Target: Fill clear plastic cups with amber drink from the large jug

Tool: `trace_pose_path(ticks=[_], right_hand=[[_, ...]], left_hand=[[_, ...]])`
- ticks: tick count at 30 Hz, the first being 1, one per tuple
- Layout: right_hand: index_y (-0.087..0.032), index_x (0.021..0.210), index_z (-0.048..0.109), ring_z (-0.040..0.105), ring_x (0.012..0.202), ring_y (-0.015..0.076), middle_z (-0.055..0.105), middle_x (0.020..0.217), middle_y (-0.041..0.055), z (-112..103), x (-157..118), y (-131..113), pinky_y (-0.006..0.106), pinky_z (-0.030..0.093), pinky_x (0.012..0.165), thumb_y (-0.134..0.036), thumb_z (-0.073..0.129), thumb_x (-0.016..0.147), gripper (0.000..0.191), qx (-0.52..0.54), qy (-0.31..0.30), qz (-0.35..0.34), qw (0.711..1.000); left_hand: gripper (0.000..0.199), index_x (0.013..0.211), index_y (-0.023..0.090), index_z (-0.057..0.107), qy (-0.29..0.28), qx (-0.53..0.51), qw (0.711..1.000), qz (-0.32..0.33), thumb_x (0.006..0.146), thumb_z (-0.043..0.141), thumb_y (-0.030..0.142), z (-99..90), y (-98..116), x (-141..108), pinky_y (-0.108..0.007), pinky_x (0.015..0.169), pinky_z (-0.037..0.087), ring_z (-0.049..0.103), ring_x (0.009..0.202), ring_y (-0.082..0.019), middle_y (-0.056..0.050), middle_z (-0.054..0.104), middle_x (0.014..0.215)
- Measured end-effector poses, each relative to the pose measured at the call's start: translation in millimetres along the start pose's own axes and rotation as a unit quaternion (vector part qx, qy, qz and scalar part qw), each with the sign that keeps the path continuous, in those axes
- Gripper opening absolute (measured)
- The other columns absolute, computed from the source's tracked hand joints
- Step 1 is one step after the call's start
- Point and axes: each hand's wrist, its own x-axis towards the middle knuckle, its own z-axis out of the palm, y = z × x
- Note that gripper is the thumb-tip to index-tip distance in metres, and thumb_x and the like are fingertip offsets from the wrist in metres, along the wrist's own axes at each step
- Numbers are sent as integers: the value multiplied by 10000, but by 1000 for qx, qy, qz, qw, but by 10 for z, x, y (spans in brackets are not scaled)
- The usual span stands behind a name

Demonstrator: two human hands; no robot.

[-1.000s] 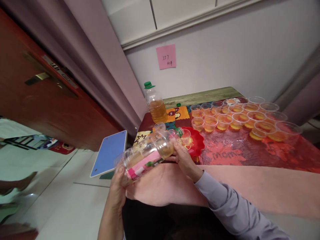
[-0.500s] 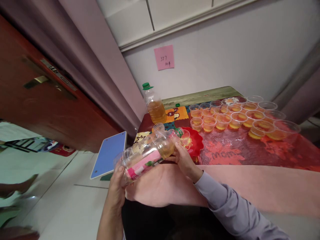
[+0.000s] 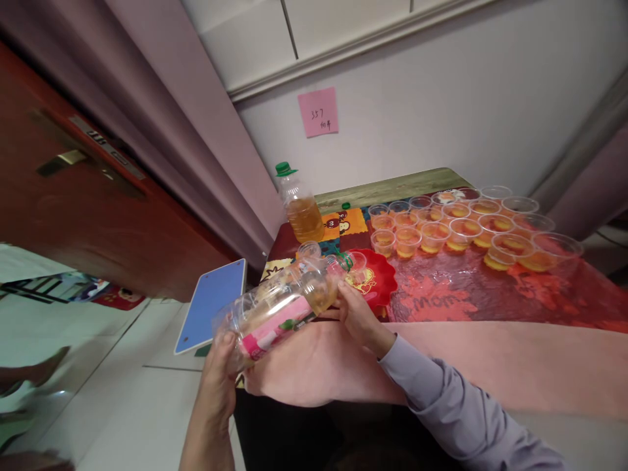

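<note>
Clear plastic bottle (image 3: 282,320) is held at the table (image 3: 436,311) edge, left hand (image 3: 220,369) gripping base, right hand (image 3: 359,315) grasping shoulder, long axis slanting toward plastic cup (image 3: 358,262) on red plate (image 3: 386,281), right hand nearer.

Between the left hand (image 3: 222,366) and right hand (image 3: 357,315), the clear cylindrical plastic bottle with a pink label (image 3: 277,322) slants. Beyond the right hand on the bench (image 3: 392,186) is the red scalloped plate (image 3: 387,282); farther right stand the clear round plastic cups (image 3: 434,237). The clear green-capped plastic bottle (image 3: 305,218) stands beyond both hands; the blue rectangular board (image 3: 210,304) lies beyond the left.
</note>
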Motion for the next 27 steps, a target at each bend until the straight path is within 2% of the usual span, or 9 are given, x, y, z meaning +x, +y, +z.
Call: trace_pose_path(ticks=[3,10,13,15,19,23,27], right_hand=[[-294,1352,657,774,1133,286,786,1292,75,0,-6,-13,507,656,964,-672,674,938,560,6,-5,2,1000],[-268,1347,668,723,1268,311,746,1403,97,34,-22,-55,524,612,1053,-687,689,924,596,25,-35,-8,999],[-283,1374,659,684,1337,312,721,1452,88,45,-12,-53,529,588,1091,-689,682,928,604,35,-33,-28,998],[-293,1391,648,673,1353,305,709,1473,78,34,-3,-41,517,595,1080,-679,672,940,594,37,-23,-35,998],[-272,1375,654,772,1159,300,768,1361,97,-34,20,10,484,663,909,-664,584,994,551,4,-13,7,1000],[-248,1316,680,812,951,265,820,1197,102,-77,35,47,413,679,749,-621,528,1036,490,-33,29,30,999],[-251,1357,662,802,1050,265,794,1291,101,-48,23,16,436,685,829,-600,514,1052,487,-15,13,18,1000]], left_hand=[[937,1508,275,621,4,2,1000,5,689,881,647,-21,-16,4,-398,914,652,721,1247,-365,-79,736,1416],[912,1514,295,606,-10,-7,999,41,705,890,607,-84,-62,6,-415,1049,601,632,1381,-372,-78,711,1445],[968,1541,309,572,-11,3,998,61,679,912,589,-76,-76,-4,-400,1072,585,615,1397,-358,-70,684,1476],[1018,1561,307,543,-12,14,997,79,658,919,592,-63,-96,-6,-442,1111,564,612,1391,-364,-80,665,1490],[1091,1626,299,458,-1,51,989,139,678,905,603,-90,-189,26,-572,1223,442,550,1449,-398,-116,601,1542],[1147,1679,313,378,-4,122,968,218,695,911,567,-186,-286,76,-613,1266,363,495,1495,-417,-122,531,1603],[1219,1703,305,322,-10,157,951,265,672,920,566,-206,-300,69,-625,1209,438,554,1435,-426,-146,532,1590]])
